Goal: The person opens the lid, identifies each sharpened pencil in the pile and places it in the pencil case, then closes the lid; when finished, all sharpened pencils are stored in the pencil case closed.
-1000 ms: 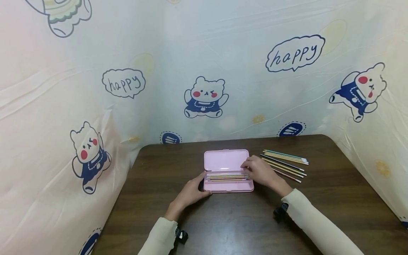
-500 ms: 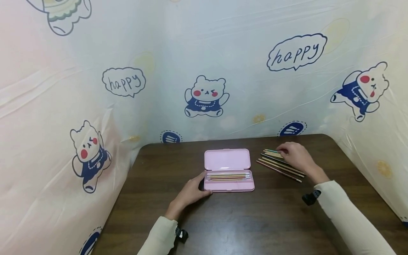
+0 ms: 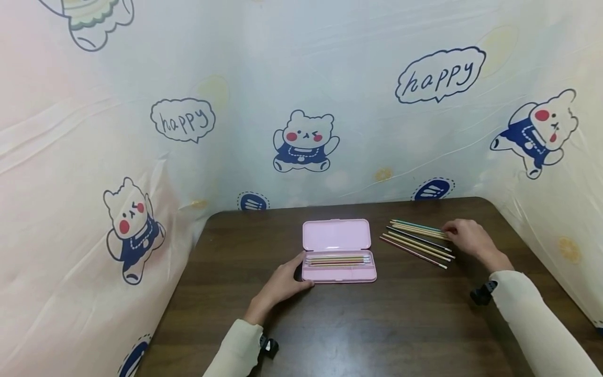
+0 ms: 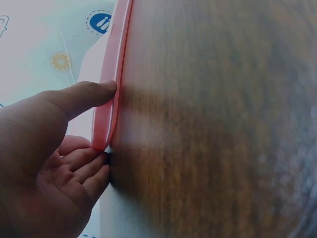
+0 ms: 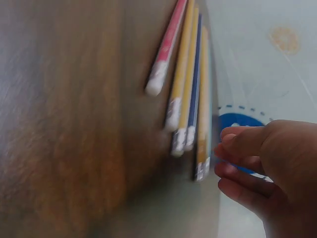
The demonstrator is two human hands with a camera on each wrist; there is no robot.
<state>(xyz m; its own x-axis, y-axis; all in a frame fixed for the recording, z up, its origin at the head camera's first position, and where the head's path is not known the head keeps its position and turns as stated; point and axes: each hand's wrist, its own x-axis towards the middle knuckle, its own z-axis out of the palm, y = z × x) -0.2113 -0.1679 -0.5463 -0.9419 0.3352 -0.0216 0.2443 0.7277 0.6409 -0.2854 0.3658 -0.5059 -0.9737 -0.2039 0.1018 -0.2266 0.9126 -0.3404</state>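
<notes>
A pink pencil case (image 3: 336,275) lies on the table with its lid (image 3: 336,234) raised and leaning back. Several pencils (image 3: 336,260) lie side by side in its tray. My left hand (image 3: 281,287) holds the case's left end, the thumb along the front edge and the fingers round the side, as the left wrist view shows. To the right, several loose pencils (image 3: 416,242) lie in a slanted bundle, eraser ends toward the right. My right hand (image 3: 472,242) is at those eraser ends, fingers loosely bent. In the right wrist view its fingertips appear just beside the outermost pencils (image 5: 203,148), gripping none.
Both pencil case and pencils rest on a dark brown wooden table (image 3: 358,330). A pale printed cloth (image 3: 226,157) hangs behind and at both sides of the table. Dark wrist cameras sit on both sleeves.
My right hand has left the pencil case, moved right over the loose pencils and reached their eraser ends. The left hand has stayed at the case.
</notes>
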